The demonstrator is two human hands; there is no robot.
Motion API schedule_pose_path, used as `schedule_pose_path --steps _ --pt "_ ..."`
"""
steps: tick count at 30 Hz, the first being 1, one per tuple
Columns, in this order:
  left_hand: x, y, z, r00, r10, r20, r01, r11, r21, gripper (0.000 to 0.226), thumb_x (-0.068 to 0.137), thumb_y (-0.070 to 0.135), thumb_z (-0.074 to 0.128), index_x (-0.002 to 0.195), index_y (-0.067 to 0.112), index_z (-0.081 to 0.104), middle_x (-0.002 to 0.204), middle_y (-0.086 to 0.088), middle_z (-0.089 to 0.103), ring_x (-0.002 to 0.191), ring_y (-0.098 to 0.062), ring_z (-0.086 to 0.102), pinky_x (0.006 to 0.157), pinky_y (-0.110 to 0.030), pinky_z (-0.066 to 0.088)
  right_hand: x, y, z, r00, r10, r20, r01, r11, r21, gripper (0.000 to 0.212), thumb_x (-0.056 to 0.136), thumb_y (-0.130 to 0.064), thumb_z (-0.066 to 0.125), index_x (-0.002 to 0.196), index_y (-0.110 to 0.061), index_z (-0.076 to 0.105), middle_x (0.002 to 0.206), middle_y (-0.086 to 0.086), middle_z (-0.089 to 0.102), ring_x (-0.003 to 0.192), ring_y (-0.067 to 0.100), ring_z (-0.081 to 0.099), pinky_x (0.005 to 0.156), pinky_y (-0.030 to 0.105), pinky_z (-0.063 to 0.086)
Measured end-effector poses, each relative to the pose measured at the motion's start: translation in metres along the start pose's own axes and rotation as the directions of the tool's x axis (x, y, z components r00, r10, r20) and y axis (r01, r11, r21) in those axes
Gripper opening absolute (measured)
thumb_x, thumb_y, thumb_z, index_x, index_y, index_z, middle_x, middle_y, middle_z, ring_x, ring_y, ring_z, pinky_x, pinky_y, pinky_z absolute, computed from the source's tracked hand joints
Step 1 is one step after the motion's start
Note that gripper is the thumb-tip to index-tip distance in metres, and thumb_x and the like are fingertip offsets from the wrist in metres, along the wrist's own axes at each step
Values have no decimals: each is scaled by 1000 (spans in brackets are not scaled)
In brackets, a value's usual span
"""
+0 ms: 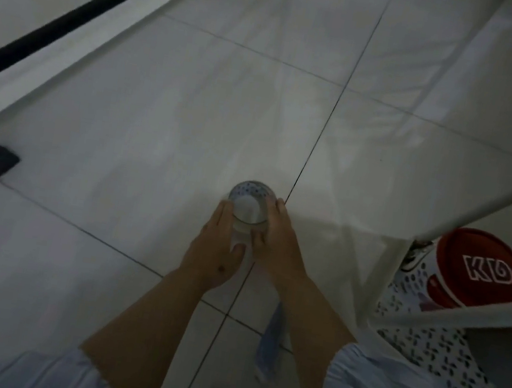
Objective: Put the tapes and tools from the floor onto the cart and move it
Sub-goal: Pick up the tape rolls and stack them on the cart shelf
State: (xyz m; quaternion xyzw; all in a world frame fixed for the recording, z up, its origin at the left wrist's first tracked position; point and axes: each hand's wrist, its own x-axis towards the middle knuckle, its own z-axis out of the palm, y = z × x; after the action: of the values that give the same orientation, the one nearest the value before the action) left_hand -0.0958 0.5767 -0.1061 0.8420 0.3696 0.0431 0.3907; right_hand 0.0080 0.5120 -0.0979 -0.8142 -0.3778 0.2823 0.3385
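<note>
Tape roll (250,206) between both hands.

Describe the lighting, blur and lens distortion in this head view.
Head view: dim, flat, greyish light with soft shadows on the tiled floor; wide-angle bending curves the black rail; the roll held between the left hand and right hand looks soft; the cart is blurred at the edge.

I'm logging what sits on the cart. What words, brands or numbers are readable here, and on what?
"KIO" or "KID", the last letter unclear: white outlined letters on the red lid of the tub on the white cart.
Print on the tub's side: too blurred to read.
The roll held in both hands: no text visible.
</note>
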Motion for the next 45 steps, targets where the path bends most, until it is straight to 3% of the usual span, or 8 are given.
schedule_pose_path --steps 4,9,15,24,32,35,40,45 --pt "-28 24 -1 996 16 -92 -24 996 -91 77 76 27 44 141 -4 17 148 -23 27 139 -33 26 116 -41 24 -29 -9 -13 997 -37 -67 40 998 46 57 93 -4 42 143 -7 15 155 13 9 143 22 11 97 3 4" --pt "-76 75 -20 980 -8 -199 -26 985 -168 75 78 24 45 141 -3 15 148 -21 23 128 -9 20 99 6 5 -92 -41 -49 988 -50 -144 72 986 147 56 92 -4 46 142 -8 19 153 5 17 139 12 15 111 19 17" --pt "-134 132 -35 976 -43 -211 -33 938 -344 82 77 40 49 143 9 14 142 -8 25 134 -25 33 113 -40 31 -171 -72 -88 974 -29 -223 89 961 263 54 93 -16 41 141 -19 15 144 -13 10 134 -4 11 114 19 14" --pt "-199 187 -42 926 190 -325 -294 905 -309 56 78 23 53 131 19 35 121 -2 38 107 6 42 90 5 32 -261 -83 -121 897 -100 -431 167 978 122 51 88 -37 37 134 -26 20 147 -5 14 132 -3 11 103 -3 7" --pt "-250 271 -10 901 398 -170 -432 809 -397 60 72 38 46 130 31 33 116 8 36 113 15 40 95 -1 34 -336 -68 -187 757 4 -653 87 990 107 54 85 -19 42 136 -24 28 145 -2 22 138 10 18 112 31 23" --pt "-258 308 10 866 494 -76 -488 804 -339 68 73 39 47 137 20 34 125 2 35 123 -4 40 103 -18 38 -359 -51 -218 667 36 -744 43 995 87 51 87 -17 45 137 -14 34 146 2 24 136 9 19 110 30 25" --pt "-253 365 40 795 591 135 -547 796 -260 64 86 25 56 142 22 24 138 8 26 123 1 29 97 -9 27 -381 -20 -267 585 112 -803 -69 994 89 46 89 -2 51 133 -6 41 151 13 20 135 15 21 98 9 22" --pt "-229 403 62 764 614 196 -571 786 -238 61 88 20 55 142 16 27 147 3 22 133 -6 24 105 -17 27 -373 6 -292 625 104 -774 -128 991 30 46 89 -3 50 134 -6 39 154 14 14 139 27 23 107 27 30"
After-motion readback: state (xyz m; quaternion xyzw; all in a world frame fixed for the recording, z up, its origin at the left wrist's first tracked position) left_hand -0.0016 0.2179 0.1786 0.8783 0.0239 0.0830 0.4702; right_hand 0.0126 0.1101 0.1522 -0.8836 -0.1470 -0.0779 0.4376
